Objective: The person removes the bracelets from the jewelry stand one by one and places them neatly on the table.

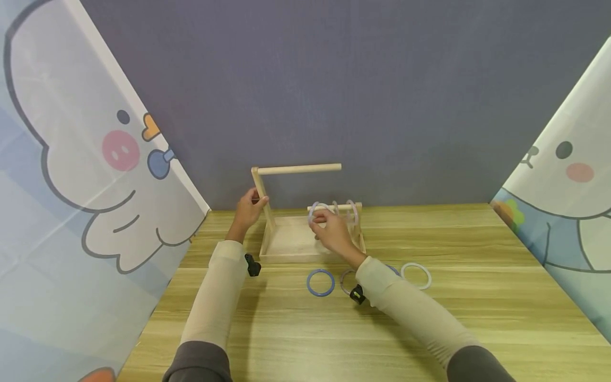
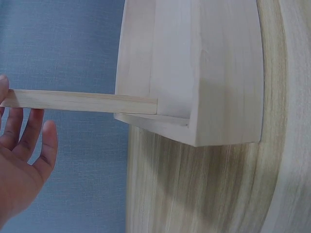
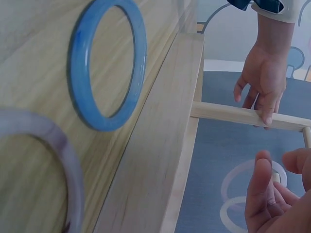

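A light wooden bangle stand (image 1: 296,259) has a tray base, a tall left post (image 2: 82,101) and a shorter post at right, each bearing a horizontal bar. My left hand (image 1: 249,209) grips the tall post, thumb on one side and fingers on the other. At the free end of the low bar, my right hand (image 1: 334,232) pinches a pale lavender bangle (image 1: 310,213); the fingers partly hide it, and the bar end shows within the ring in the right wrist view. More pale bangles (image 1: 355,212) hang farther right on that bar. The high bar (image 1: 300,169) carries none.
On the table before the stand lie a blue bangle (image 1: 321,294), a greyish-lavender bangle (image 3: 73,179) and a white bangle (image 1: 428,278). Another blue bangle (image 1: 393,270) is mostly behind my right sleeve. A grey backdrop (image 1: 363,106) rises close behind the stand.
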Motion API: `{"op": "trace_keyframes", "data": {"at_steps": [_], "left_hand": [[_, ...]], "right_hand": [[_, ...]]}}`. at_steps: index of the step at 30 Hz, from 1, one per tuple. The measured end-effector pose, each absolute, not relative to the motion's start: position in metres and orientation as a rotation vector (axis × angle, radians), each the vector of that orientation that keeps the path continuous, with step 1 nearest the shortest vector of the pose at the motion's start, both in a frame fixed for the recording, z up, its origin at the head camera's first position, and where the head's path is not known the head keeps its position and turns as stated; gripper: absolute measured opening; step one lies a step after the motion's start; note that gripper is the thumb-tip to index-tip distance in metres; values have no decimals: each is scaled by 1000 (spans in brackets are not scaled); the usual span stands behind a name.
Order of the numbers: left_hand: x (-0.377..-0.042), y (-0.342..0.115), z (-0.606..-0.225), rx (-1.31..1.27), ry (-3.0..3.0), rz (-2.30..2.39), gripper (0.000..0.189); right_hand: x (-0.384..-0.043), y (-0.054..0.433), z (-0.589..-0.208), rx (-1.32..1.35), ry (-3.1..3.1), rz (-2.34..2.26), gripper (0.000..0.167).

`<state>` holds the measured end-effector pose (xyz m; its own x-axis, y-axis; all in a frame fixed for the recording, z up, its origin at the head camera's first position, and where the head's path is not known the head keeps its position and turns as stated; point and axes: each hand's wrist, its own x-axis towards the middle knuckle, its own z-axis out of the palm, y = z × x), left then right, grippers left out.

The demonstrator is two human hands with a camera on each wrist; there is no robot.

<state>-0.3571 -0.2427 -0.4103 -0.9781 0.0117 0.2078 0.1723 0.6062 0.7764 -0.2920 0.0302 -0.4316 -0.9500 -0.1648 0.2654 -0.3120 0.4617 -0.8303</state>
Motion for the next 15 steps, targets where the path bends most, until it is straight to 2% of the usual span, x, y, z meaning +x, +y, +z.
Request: {"op": "trace_keyframes", "data": {"at_steps": [6, 15], "left_hand": [[-357, -242, -410, -159, -2652, -1302, 46], [-356, -243, -409, -159, -2648, -1301, 45]], "right_hand": [[-290, 27, -431, 402, -2535, 1665, 31], [-292, 26, -429, 345, -2542, 1615, 24]]}}
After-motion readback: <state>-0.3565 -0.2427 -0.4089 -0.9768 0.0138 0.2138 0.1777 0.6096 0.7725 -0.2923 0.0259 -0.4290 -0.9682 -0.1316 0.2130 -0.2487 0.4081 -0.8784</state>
